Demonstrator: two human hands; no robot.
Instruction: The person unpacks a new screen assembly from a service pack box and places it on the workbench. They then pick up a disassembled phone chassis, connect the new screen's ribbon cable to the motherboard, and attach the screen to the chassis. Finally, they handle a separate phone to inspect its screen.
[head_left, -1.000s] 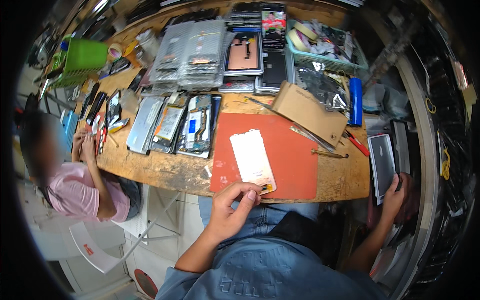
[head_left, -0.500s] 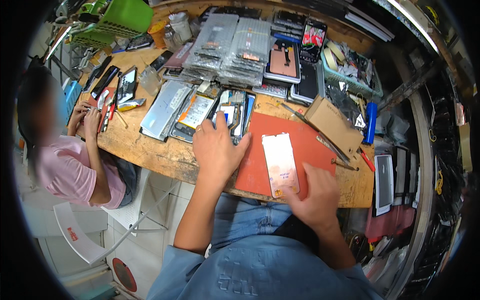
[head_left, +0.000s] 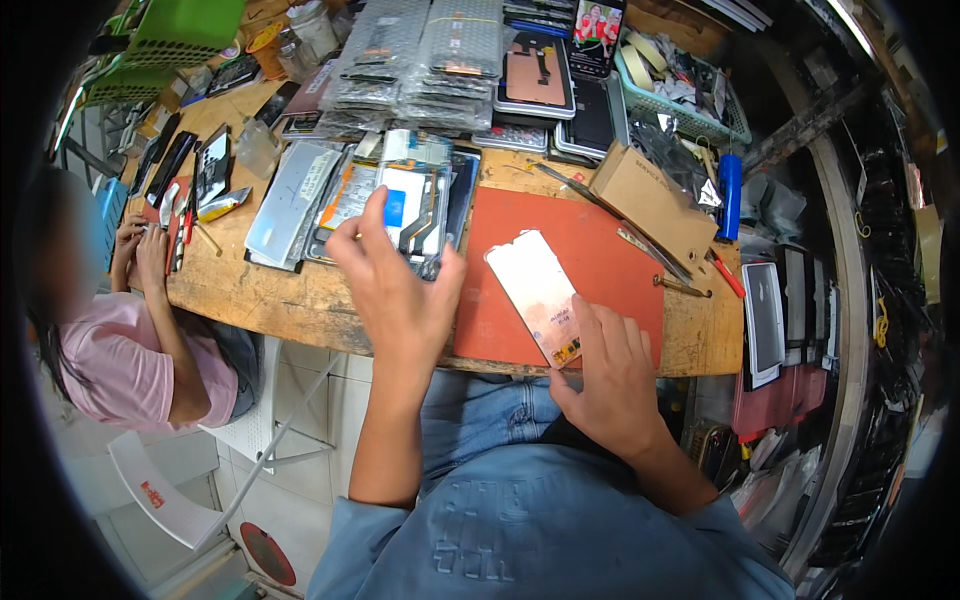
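Note:
My left hand (head_left: pixel 395 290) is raised over the bench's front edge, fingers apart and holding nothing. Just beyond its fingertips lies an opened phone body (head_left: pixel 428 200) with a blue square on it, overlapping another opened phone with an orange-edged battery (head_left: pixel 345 203). A pale phone screen panel (head_left: pixel 530 285) lies slanted, back side up, on the red work mat (head_left: pixel 620 270). It has handwriting and a small gold-and-black connector at its lower end. My right hand (head_left: pixel 618 375) grips that end, thumb at the bottom edge and fingers along the right side.
Bubble-wrapped packs (head_left: pixel 455 50) are stacked at the back. A cardboard box (head_left: pixel 655 200), tweezers (head_left: pixel 650 250) and a red-handled tool (head_left: pixel 727 273) lie right of the mat. A teal basket (head_left: pixel 735 125) stands behind. At far left, a person in a pink shirt (head_left: pixel 140 360) works at the bench.
The screen panel has turned, its top swinging left, and my right hand has closed on its lower end. My left hand has drawn back from the opened phone, which now sits further left.

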